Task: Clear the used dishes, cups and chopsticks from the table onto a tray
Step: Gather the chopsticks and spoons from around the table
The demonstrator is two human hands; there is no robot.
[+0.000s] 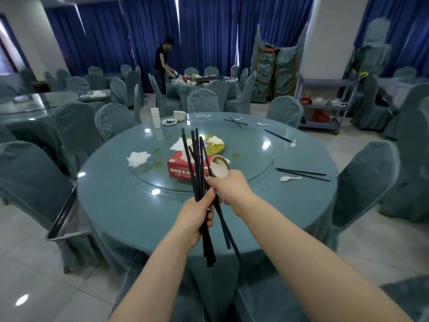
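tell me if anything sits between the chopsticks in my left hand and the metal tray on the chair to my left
Nothing visible does. The bundle of chopsticks in the left hand is over the near table edge, and the metal tray lies just left of that edge, with only bare tabletop between.

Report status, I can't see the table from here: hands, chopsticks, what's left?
Left hand grips chopstick bundle. Right hand holds small bowl, fingers on bundle. Loose chopsticks, spoon remain on table.

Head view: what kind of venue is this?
Probably a restaurant banquet hall: round tables with a glass turntable, rows of covered chairs, and a service cart holding dishes.
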